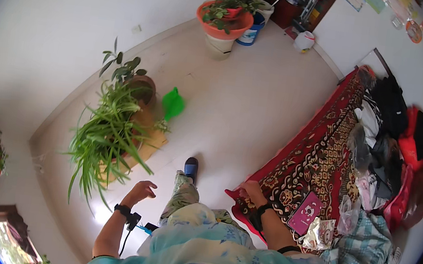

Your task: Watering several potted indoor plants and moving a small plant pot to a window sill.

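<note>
My left hand (140,193) hangs in the air with its fingers loosely bent and apart, and nothing is in it. The long leaves of a spider plant (109,134) are the nearest thing to it. On the other side, my right hand (253,192) is over the near corner of a red, black and cream patterned cover (304,179). Its fingers look loosely spread and hold nothing that I can see; whether they touch the cover I cannot tell. Dark bands circle both wrists, and a cable runs down from the left one.
Past the spider plant lies a green plastic scoop-like object (173,104) on the floor. An orange plant pot (225,19) stands farther off beside a blue bucket (251,29). The cover bears a purple booklet (306,213), a shiny packet (319,234) and piled clothes (368,238). My slippered foot (191,169) is ahead.
</note>
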Available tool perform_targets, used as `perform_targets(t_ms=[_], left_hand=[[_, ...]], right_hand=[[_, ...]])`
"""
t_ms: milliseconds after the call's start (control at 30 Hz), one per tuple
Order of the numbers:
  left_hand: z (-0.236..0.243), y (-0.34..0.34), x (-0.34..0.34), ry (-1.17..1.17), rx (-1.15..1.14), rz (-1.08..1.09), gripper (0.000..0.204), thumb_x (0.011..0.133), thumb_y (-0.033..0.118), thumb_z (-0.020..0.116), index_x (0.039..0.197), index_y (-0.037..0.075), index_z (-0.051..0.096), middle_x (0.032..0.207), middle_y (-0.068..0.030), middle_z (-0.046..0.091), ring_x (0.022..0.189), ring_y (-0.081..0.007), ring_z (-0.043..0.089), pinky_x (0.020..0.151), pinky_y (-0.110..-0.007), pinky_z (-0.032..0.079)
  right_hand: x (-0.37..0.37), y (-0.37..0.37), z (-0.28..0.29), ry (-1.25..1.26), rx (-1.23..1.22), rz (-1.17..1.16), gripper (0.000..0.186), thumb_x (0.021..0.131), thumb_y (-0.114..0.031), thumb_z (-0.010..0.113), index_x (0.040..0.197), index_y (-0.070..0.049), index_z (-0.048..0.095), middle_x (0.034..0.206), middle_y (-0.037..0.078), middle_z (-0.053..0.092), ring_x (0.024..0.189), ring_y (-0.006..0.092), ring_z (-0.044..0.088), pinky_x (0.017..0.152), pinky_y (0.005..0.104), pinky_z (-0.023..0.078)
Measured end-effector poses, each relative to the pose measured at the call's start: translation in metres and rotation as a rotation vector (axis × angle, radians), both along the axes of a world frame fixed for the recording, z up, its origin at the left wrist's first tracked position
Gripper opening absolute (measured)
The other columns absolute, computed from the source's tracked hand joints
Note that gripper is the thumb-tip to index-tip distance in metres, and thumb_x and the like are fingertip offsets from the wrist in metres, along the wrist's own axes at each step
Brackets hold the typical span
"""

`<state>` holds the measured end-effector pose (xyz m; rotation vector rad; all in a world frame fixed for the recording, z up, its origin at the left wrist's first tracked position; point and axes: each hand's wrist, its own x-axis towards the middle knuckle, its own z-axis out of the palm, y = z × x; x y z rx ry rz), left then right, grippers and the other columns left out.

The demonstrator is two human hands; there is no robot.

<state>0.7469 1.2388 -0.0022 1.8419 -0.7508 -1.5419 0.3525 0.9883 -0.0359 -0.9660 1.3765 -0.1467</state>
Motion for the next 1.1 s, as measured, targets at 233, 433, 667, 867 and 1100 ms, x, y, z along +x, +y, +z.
perform_targets(t_ms=[233,433,667,867,1100], left_hand=[[-0.018,-0.187,0.051,-0.026,0.106,-0.304,0.031,0.073,0.007,0.068,0.102,0.0,0.059,0.073,-0.0077,0.064,0.064,-0.0137,0.062,0.06,-0.026,0.049],[-0.027,-0.34,0.068,-0.104,0.045,-0.463,0.033,0.065,0.013,0.075,0.092,-0.002,0.061,0.072,-0.0092,0.064,0.058,-0.0156,0.063,0.054,-0.027,0.05],[-0.062,-0.514,0.051,-0.164,0.108,-0.544,0.035,0.064,0.012,0.074,0.094,0.0,0.061,0.075,-0.0089,0.065,0.061,-0.0159,0.064,0.06,-0.03,0.051],[-0.058,-0.622,0.033,-0.237,0.188,-0.563,0.044,0.063,0.024,0.076,0.098,0.001,0.061,0.079,-0.0075,0.065,0.07,-0.0178,0.064,0.066,-0.038,0.05],[-0.025,-0.754,0.004,-0.082,0.21,-0.44,0.032,0.074,0.02,0.069,0.099,0.002,0.059,0.078,-0.0054,0.065,0.068,-0.0154,0.063,0.057,-0.029,0.047]], right_hand=[[-0.131,-0.045,-0.064,-0.056,0.036,-0.18,0.022,0.081,-0.017,0.058,0.067,-0.001,0.056,0.058,0.011,0.057,0.045,0.0203,0.057,0.04,0.0294,0.046],[-0.102,-0.054,0.009,0.152,0.214,-0.65,0.019,0.082,-0.022,0.057,0.083,-0.003,0.053,0.076,0.011,0.059,0.061,0.0248,0.061,0.061,0.0373,0.051],[-0.136,-0.105,-0.027,0.251,0.458,-0.778,0.014,0.079,-0.014,0.058,0.081,-0.001,0.052,0.064,0.01,0.055,0.052,0.0259,0.06,0.05,0.0376,0.053],[-0.174,-0.294,-0.043,0.058,0.348,-0.774,0.012,0.081,-0.014,0.057,0.082,-0.003,0.054,0.071,0.011,0.057,0.053,0.0251,0.059,0.052,0.0378,0.049],[-0.123,-0.574,-0.026,0.007,-0.05,-0.615,0.016,0.076,-0.015,0.06,0.071,-0.001,0.056,0.061,0.01,0.058,0.051,0.0205,0.059,0.048,0.0323,0.05]])
